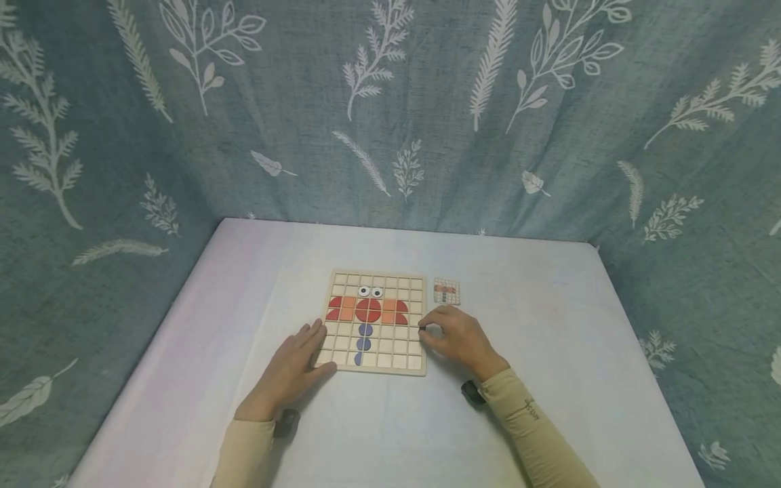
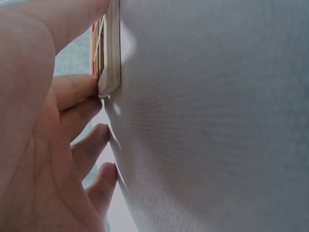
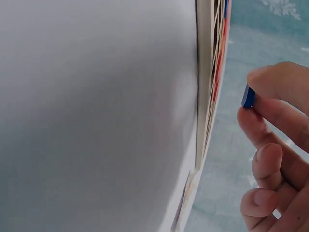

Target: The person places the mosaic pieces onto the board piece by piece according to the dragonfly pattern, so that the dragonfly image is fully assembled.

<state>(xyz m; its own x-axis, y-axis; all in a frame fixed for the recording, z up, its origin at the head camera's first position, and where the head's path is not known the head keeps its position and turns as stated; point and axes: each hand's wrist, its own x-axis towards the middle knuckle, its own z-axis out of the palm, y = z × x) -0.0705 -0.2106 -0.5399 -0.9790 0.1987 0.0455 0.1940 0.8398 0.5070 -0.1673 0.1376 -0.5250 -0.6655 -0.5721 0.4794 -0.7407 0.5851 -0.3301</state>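
Note:
A square wooden grid board (image 1: 393, 349) lies on the table, with red, orange, blue and eye-patterned pieces set in its cells. My left hand (image 1: 291, 369) rests at the board's lower left corner, fingers extended along the edge, thumb near the front rim. Between thumb and fingertip, my right hand (image 1: 456, 339) pinches a small blue tile (image 3: 248, 97) just off the board's right edge. In the right wrist view the tile is held above the table, apart from the board. A column of blue pieces (image 1: 364, 343) runs down below the red circle (image 1: 369, 310).
A small pattern card (image 1: 447, 291) showing a similar figure on a grid lies beside the board's upper right corner. White cloth covers the table (image 1: 518, 285). Green leaf-print curtains (image 1: 390, 135) stand behind and at both sides.

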